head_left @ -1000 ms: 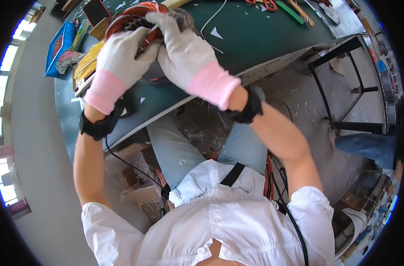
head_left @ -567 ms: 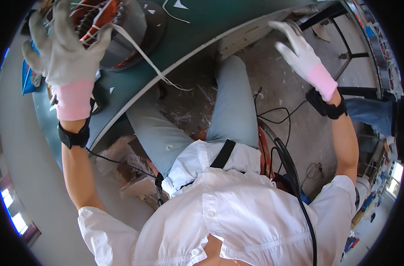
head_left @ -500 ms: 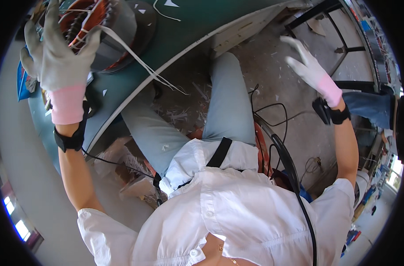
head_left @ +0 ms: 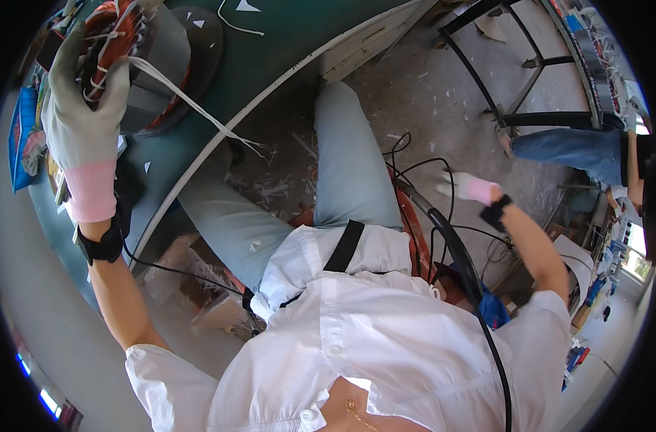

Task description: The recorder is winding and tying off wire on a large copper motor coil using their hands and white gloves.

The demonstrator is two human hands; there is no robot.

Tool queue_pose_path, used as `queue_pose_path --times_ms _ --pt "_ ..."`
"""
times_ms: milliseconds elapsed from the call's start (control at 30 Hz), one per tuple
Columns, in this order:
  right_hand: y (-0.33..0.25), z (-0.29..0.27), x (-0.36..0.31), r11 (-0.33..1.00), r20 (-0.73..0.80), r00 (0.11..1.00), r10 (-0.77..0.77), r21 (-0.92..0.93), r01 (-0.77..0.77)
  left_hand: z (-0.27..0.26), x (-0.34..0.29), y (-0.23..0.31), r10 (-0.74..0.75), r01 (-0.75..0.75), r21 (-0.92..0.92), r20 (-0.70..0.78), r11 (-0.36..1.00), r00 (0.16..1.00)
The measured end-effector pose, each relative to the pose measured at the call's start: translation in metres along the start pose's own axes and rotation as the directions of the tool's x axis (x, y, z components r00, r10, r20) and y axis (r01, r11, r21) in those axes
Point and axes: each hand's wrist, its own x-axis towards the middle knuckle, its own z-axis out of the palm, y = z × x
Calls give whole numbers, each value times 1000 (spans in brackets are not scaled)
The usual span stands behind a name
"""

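Observation:
My left hand [head_left: 87, 108], in a white glove with a pink cuff, grips the near side of a motor stator [head_left: 159, 68] on the green table. Its thumb and fingers straddle the orange-brown copper winding [head_left: 115, 43], which is bound with white cord. Loose white cord ends [head_left: 191, 104] run from beside the thumb past the table's edge. My right hand [head_left: 468, 187], gloved the same way, is low on the right, off the table and beside a black cable. Its fingers are smeared by motion, so their pose and anything in them cannot be made out.
The green table [head_left: 270, 54] has a pale curved edge and carries white scraps and a blue packet [head_left: 24, 133]. A black metal frame [head_left: 511, 119] stands at the far right, near another person's leg [head_left: 569, 155]. Black cables [head_left: 450, 237] loop beside my seat; scraps litter the floor.
My right hand has swung down and inward from its raised place with spread fingers. My left hand has shifted slightly left and its fingers have closed around the winding. The view has turned a little.

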Motion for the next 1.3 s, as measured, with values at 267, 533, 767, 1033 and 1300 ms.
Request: queue_pose_path --times_ms 267,533,767,1033,1300 --pt "5 -25 12 810 -62 997 43 586 2 0 1 2 -20 8 110 111 994 994" --pt "-70 -46 -30 418 -46 964 260 906 -70 -1 2 8 -71 70 21 33 997 997" --pt "-113 32 95 861 -160 962 222 496 -116 1 5 27 -81 80 32 18 996 997" --pt "-103 66 84 942 -390 867 311 5 -336 22 2 41 -122 111 -93 -124 989 985" --pt "-162 57 -159 883 -327 862 388 -136 -449 17 5 43 -155 131 -118 -231 984 960"
